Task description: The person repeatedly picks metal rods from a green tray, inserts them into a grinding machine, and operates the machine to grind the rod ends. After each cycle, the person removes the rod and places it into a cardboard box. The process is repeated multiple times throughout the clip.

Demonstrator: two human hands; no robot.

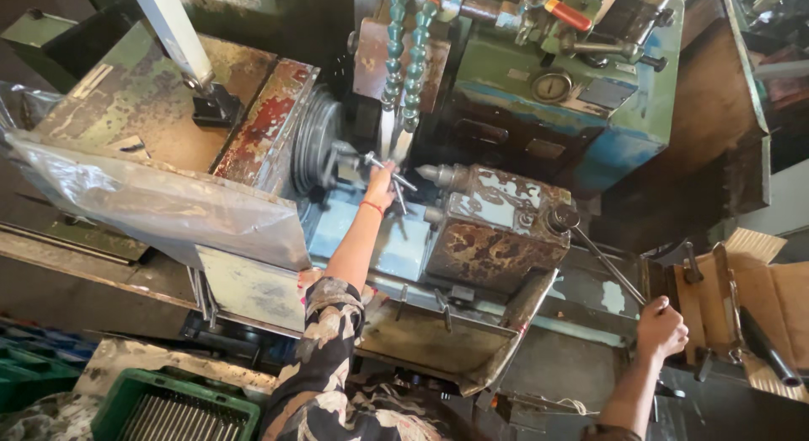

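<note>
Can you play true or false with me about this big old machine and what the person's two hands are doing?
1. The left hand reaches up to the slim metal rod sticking out of the round grey chuck. True.
2. The right hand rests flat on the brown cardboard box. False: its grip is closed around the end of the long thin metal lever.
3. A green plastic crate of metal rods sits at the bottom left. True.
4. The segmented teal coolant hoses lie on the floor. False: they hang down above the chuck.
5. The left wrist wears a red band. True.
</note>
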